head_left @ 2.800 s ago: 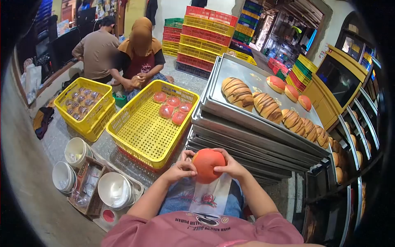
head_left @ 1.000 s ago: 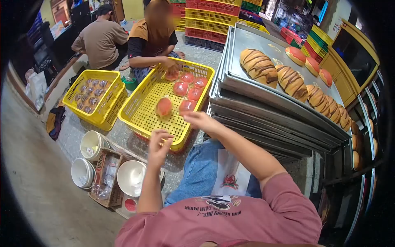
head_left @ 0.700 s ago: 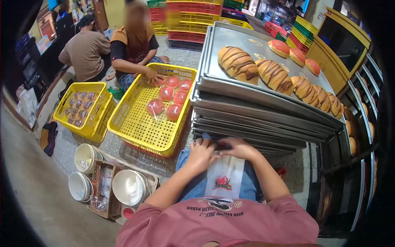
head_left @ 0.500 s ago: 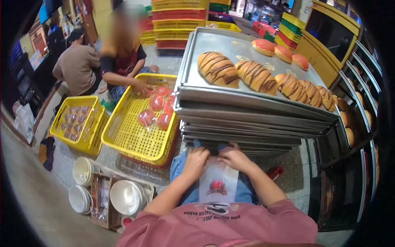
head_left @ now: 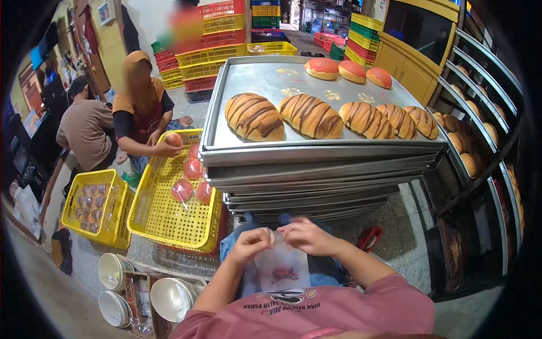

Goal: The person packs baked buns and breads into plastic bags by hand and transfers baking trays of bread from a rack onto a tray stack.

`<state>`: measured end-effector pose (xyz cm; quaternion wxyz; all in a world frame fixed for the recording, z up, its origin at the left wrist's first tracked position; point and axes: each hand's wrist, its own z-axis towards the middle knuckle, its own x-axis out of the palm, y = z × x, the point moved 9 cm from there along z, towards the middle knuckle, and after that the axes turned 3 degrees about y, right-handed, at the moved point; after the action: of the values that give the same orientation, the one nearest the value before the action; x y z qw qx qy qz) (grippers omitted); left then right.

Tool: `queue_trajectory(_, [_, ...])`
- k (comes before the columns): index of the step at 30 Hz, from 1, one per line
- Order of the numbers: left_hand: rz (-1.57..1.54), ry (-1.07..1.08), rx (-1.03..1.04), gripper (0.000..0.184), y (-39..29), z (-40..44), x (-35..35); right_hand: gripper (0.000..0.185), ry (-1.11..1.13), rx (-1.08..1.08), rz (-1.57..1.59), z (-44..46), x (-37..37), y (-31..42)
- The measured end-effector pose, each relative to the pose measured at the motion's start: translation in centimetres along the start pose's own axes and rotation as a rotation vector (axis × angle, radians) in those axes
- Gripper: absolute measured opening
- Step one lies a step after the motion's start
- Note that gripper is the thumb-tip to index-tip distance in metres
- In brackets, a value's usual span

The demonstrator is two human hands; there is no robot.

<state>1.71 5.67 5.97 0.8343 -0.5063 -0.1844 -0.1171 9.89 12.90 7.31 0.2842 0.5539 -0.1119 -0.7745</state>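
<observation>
Two hands, left hand [head_left: 252, 246] and right hand [head_left: 306, 236], raised low over the lap, fingers pinched closed at the printed bag's [head_left: 282, 272] upper edge, co-worker's hand [head_left: 164, 149] now lifting a red-topped bun [head_left: 174, 139] near the yellow crate's [head_left: 182, 221] far-left corner.

Soft indoor light, seen through a fisheye view with black, rounded edges.
Beyond the left hand [head_left: 254, 246] and right hand [head_left: 307, 236], the metal tray [head_left: 254, 73] carries a pale sheen, and daylight brightens the far doorway [head_left: 294, 14]. Shadow darkens the rack [head_left: 480, 229] right of the right hand; a blurred colour patch [head_left: 183, 28] smears the far background.
</observation>
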Motion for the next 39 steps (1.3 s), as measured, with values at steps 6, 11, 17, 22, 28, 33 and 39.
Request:
queue_trajectory(6, [0.066,0.073,0.129,0.024,-1.7,-1.0,-1.6,0.036,0.632,0.144,0.566,-2.9,-3.4,2.9])
queue_trajectory(11, [0.698,-0.003,-0.193,0.015,1.3,-1.1,-5.5,0.038,0.278,0.135,0.589,3.3,-19.1,4.4])
queue_trajectory(17, [0.896,0.078,-0.017,0.01,2.0,0.2,-5.3,0.049,-0.505,0.788,0.551,11.4,-34.7,-19.9])
queue_trajectory(22, [0.95,0.132,-0.09,0.012,2.9,0.6,-6.2,0.058,-0.4,1.176,0.198,11.4,-34.5,-31.6])
queue_trajectory(28, [0.928,0.167,-0.132,0.008,3.0,0.9,-6.9,0.062,-0.463,1.277,0.169,12.5,-35.5,-37.1])
queue_trajectory(33, [0.963,0.174,-0.102,0.006,3.3,1.3,-6.9,0.07,-0.63,1.115,-0.032,17.0,-37.6,-37.6])
queue_trajectory(39, [0.987,0.156,-0.072,0.007,3.2,1.2,-6.7,0.082,-0.578,0.879,0.059,23.8,-33.9,-29.1])
